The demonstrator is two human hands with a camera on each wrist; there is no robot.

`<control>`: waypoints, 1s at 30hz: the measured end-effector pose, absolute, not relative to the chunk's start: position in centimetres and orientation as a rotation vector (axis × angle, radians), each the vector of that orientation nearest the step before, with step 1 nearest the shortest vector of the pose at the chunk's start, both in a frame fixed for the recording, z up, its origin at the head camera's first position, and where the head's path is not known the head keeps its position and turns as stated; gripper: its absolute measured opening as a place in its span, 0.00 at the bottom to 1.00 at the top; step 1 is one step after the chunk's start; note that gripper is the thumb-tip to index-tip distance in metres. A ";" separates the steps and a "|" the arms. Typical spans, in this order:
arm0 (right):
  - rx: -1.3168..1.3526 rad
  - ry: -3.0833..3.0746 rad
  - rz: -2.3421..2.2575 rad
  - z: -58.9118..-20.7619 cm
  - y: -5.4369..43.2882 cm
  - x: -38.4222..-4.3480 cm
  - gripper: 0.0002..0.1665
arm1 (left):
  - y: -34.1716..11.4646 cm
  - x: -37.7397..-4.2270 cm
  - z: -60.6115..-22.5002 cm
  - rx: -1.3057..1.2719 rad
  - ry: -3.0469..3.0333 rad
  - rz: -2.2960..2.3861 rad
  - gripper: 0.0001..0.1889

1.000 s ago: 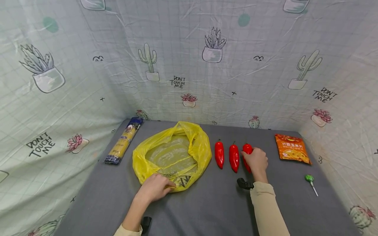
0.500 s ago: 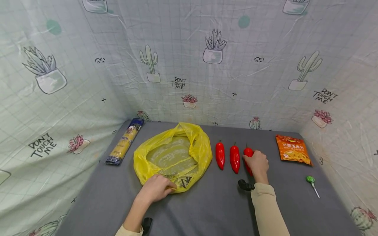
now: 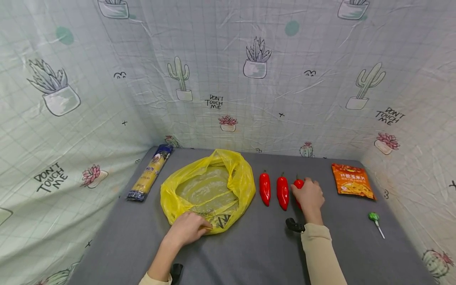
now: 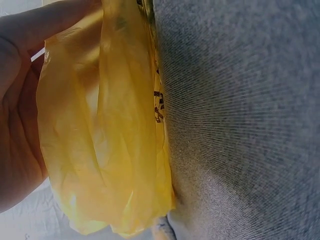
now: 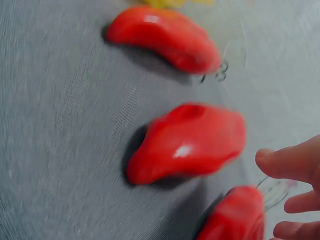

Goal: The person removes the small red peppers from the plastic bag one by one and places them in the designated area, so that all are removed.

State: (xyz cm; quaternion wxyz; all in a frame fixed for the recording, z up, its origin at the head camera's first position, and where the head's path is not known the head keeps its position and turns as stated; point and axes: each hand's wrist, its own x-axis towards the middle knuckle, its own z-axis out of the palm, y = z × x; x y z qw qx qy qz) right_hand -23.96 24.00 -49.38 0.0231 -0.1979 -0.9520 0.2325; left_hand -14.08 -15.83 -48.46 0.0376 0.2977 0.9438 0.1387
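Observation:
My left hand (image 3: 189, 228) pinches the near rim of a yellow plastic bag (image 3: 246, 170), which lies with its mouth spread wide. In the left wrist view, the bag's thin film (image 4: 110, 140) hangs between thumb and fingers. Three red chili peppers lie in a row right of the bag: a left one (image 3: 265, 188), a middle one (image 3: 283, 192) and a right one (image 3: 298, 184). Over the right pepper is my right hand (image 3: 309, 198), covering part of it. In the right wrist view, the thumb and fingers stand apart beside that pepper (image 5: 237, 215).
A long blue-and-yellow pasta packet (image 3: 149, 173) lies at the table's left edge. On the right are an orange snack bag (image 3: 353, 182) and a green-wrapped lollipop (image 3: 374, 217). Patterned cloth (image 3: 228, 79) walls in the grey table (image 3: 242, 257) at the back and sides.
The right pepper has shifted slightly toward me, and the right hand's fingers have loosened from it. The left hand keeps its hold on the bag's rim.

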 end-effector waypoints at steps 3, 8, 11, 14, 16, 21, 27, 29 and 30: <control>-0.528 -2.912 0.719 -48.6 22.8 -23.5 0.41 | -15.9 -14.1 -48.5 0.921 2.894 0.420 0.07; -0.282 -2.832 0.710 -48.4 20.4 -22.5 0.38 | -15.9 -14.1 -48.5 0.933 2.888 0.411 0.07; -0.081 -2.792 0.692 -48.7 18.9 -21.5 0.38 | -15.7 -14.1 -48.4 0.902 2.871 0.443 0.09; 0.120 -2.758 0.665 -48.9 17.5 -20.4 0.40 | -15.4 -14.1 -48.3 0.884 2.863 0.493 0.15; 0.226 -2.741 0.645 -49.0 16.8 -19.6 0.41 | -15.2 -14.1 -48.2 0.872 2.872 0.511 0.20; 0.395 -2.704 0.608 -48.8 15.9 -18.1 0.43 | -14.6 -14.1 -48.0 0.834 2.896 0.519 0.27; 0.514 -2.660 0.585 -48.4 15.7 -17.0 0.44 | -14.2 -13.8 -47.9 0.835 2.946 0.504 0.28; 0.572 -2.662 0.557 -48.4 15.6 -16.7 0.44 | -14.0 -13.8 -47.8 0.853 2.978 0.493 0.29; 0.599 -2.667 0.540 -48.3 15.6 -16.5 0.45 | -13.9 -13.8 -47.8 0.863 2.997 0.485 0.30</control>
